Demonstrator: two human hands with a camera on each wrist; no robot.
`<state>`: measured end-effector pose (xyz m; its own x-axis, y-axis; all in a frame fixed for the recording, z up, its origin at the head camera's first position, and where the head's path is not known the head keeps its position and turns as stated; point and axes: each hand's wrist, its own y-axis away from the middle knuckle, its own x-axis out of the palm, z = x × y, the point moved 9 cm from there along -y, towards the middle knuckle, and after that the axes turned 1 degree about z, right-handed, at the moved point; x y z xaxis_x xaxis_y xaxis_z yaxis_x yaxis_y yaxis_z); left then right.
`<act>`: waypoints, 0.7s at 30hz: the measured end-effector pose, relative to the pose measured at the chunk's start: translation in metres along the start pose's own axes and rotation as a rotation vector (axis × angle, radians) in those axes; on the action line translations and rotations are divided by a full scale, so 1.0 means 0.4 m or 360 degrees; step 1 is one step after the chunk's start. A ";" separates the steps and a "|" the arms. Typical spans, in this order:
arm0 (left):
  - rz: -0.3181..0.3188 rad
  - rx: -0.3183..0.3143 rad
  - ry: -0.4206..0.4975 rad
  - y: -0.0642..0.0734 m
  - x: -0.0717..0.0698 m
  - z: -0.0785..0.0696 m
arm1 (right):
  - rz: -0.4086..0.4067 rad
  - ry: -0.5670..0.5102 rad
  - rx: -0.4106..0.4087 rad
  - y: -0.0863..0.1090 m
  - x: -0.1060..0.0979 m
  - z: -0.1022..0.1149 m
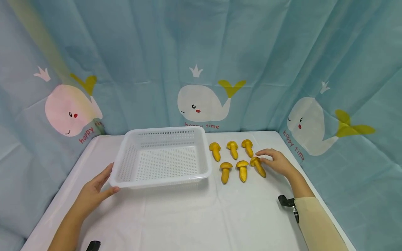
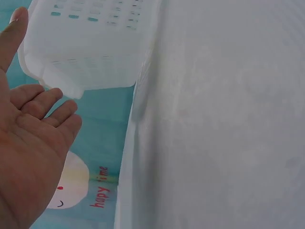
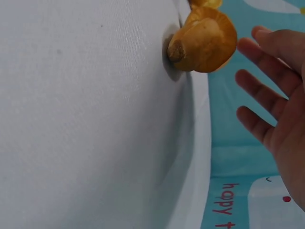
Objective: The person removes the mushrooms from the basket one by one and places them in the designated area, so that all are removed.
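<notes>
A white perforated plastic basket [image 1: 163, 180] stands on the table, with nothing lying in it. My left hand [image 1: 91, 193] is at its front left corner, thumb and fingers spread around that corner; the left wrist view shows the palm turned up and the fingers loosely bent beside the basket wall [image 2: 95, 43]. To the right of the basket lie several yellow-brown mushrooms in two rows. Closest to my right hand [image 1: 277, 162] is the rightmost front mushroom [image 1: 259, 168]. In the right wrist view, the fingers are parted close to its cap [image 3: 217, 40], with nothing between them.
A white cloth [image 1: 188, 216] covers the table. Pale blue curtains [image 1: 141, 69] printed with whales hang along the back and both sides. Small black devices sit at the right wrist [image 1: 285, 201] and the left wrist [image 1: 93, 245].
</notes>
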<state>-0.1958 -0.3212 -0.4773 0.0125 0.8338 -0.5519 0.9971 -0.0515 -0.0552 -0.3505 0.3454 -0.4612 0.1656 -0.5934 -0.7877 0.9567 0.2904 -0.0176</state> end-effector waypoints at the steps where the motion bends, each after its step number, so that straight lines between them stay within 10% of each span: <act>1: 0.0008 -0.0007 0.0000 0.000 -0.002 -0.001 | -0.0013 0.0008 -0.0022 0.002 -0.002 0.007; 21: -0.0011 -0.0087 -0.0381 0.028 -0.077 -0.002 | -0.0285 0.0415 -0.0390 0.061 -0.030 0.110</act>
